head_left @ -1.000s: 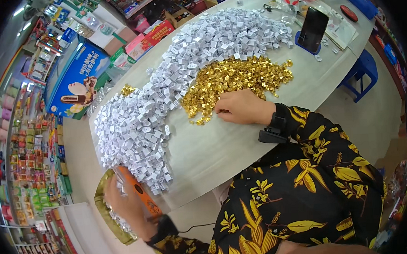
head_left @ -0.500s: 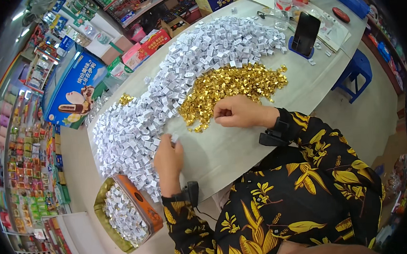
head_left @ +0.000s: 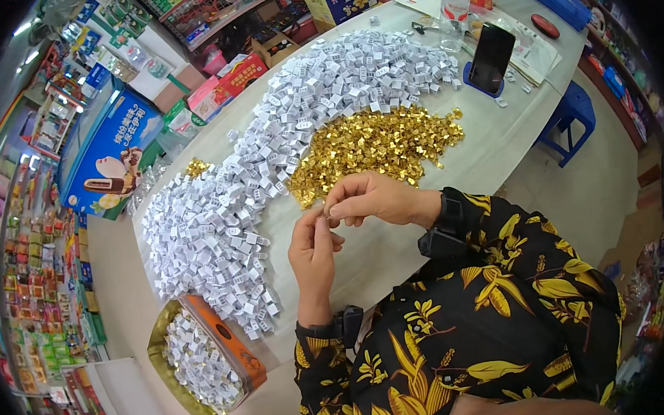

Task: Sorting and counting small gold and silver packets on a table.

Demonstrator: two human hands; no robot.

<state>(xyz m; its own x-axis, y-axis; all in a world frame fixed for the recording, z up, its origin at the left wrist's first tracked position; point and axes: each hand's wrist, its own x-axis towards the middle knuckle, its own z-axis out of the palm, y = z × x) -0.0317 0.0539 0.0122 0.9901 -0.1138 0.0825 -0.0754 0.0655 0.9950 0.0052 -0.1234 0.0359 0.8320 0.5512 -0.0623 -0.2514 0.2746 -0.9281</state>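
My left hand (head_left: 312, 258) and my right hand (head_left: 383, 200) meet fingertip to fingertip over the near edge of the gold heap. Both are closed in a pinch. A small white block was in my left fingers a moment ago; those fingers now mostly hide it. What my right fingers pinch is too small and covered to make out. Beyond my hands lies a heap of tiny shiny gold pieces (head_left: 381, 145). A long heap of small white blocks (head_left: 208, 234) curves around it, from the table's left end to its far side.
An orange-sided bin (head_left: 226, 339) full of white blocks stands against the table's left end. On the pale table (head_left: 487, 141), a phone (head_left: 490, 55) leans in a blue stand near a clear bottle (head_left: 454, 8). A blue stool (head_left: 570, 123) stands to the right.
My left hand has moved right, away from the white heap, to meet my right hand. My right hand has come slightly nearer, off the gold heap's edge. The view has shifted a little.
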